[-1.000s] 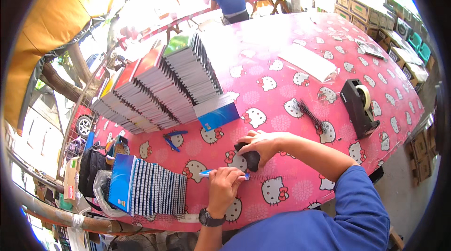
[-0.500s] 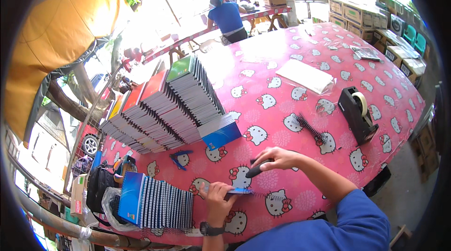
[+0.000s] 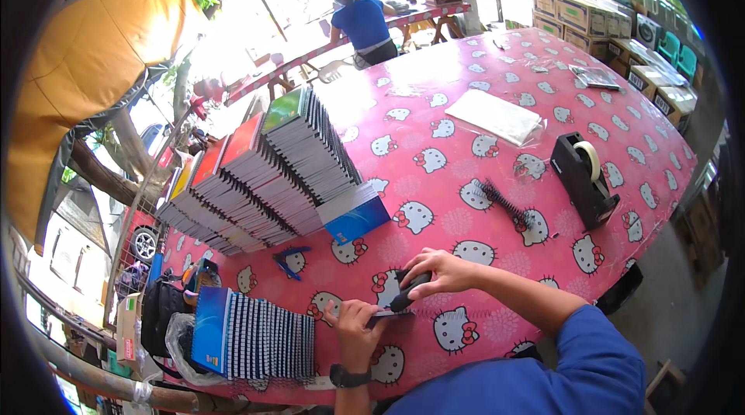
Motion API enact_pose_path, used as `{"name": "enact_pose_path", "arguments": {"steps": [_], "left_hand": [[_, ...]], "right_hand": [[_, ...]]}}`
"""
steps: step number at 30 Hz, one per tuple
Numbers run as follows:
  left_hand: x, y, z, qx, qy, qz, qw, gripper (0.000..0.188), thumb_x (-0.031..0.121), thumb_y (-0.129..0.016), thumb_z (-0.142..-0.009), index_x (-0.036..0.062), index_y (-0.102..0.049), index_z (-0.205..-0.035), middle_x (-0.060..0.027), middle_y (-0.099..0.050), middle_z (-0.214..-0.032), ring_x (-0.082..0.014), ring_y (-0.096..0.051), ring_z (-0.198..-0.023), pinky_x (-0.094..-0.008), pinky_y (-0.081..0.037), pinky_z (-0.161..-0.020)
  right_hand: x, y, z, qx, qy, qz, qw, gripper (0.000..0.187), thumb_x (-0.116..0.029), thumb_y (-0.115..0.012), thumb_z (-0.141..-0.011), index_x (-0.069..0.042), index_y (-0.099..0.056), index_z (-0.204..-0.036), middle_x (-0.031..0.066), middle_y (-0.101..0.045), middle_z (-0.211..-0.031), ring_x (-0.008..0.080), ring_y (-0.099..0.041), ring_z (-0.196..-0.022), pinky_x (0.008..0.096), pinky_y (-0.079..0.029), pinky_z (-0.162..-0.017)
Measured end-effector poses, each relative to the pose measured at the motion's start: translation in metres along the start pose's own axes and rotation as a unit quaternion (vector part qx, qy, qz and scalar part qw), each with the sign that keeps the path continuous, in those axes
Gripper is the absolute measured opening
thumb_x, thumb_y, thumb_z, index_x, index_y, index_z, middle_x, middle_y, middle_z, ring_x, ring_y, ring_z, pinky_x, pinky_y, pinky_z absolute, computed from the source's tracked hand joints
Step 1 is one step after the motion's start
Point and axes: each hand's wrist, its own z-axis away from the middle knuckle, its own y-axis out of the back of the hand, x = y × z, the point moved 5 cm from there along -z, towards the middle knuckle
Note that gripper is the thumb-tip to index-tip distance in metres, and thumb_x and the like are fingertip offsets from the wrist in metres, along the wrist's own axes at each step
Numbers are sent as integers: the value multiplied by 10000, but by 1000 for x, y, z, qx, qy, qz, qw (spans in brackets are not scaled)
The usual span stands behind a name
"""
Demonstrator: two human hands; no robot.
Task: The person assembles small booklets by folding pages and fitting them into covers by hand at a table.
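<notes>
Near the front edge of the table, my left hand (image 3: 358, 328), with a dark watch on its wrist, grips a thin notebook (image 3: 397, 314) with a bluish cover, seen almost edge-on. A thin spiral coil (image 3: 458, 312) stretches out to the right from the notebook's edge. Closed around a black handheld tool (image 3: 403, 291), my right hand (image 3: 436, 270) holds its lower end against or just over the notebook's edge by the coil; contact cannot be made out. Left of my left hand stands a row of spiral notebooks (image 3: 268, 337) with a blue cover at its end. Blue-handled pliers (image 3: 292, 262) lie beyond.
Tall notebook stacks (image 3: 299, 159) stand at the back left, beside a blue notebook pile (image 3: 357, 219). Loose black coils (image 3: 508, 205), a tape dispenser (image 3: 583, 182) and a white plastic-wrapped packet (image 3: 497, 118) lie to the right. A person (image 3: 362, 25) sits at a farther table.
My right hand has moved left and down, bringing the black tool from above the table onto or close to the notebook's edge. The notebook stays in my left hand. The view has shifted slightly.
</notes>
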Motion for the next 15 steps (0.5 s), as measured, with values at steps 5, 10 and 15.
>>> {"name": "enact_pose_path", "arguments": {"steps": [5, 10, 15], "left_hand": [[12, 6, -5, 4, 8, -29, 1000, 218, 189, -739, -637, 141, -625, -816, 8, -570, -765, -172, -545, -833, -485, -213, -954], [28, -1, -8, -54, -49, 40, 997, 190, 212, -675, -752, 156, -643, -930, 25, -605, -816, -165, -549, -816, -398, -303, -875], [25, -1, -10, -49, -59, 18, 997, 160, 228, -656, -776, 143, -639, -910, 25, -616, -836, -161, -550, -800, -354, -323, -823]], "right_hand": [[-3, -14, 0, -46, 53, -135, 988, 470, -475, -683, -739, -122, -670, -1050, 165, -578, -1129, 287, -492, -1070, 414, -386, -917], [29, 27, 9, 208, 1, 250, 946, 553, -504, -740, -642, -103, -657, -1014, 175, -516, -1199, 334, -454, -1091, 433, -383, -940], [53, 25, 11, 217, -27, 305, 927, 649, -553, -729, -618, -92, -623, -1063, 187, -428, -1289, 363, -397, -1148, 463, -356, -970]]}}
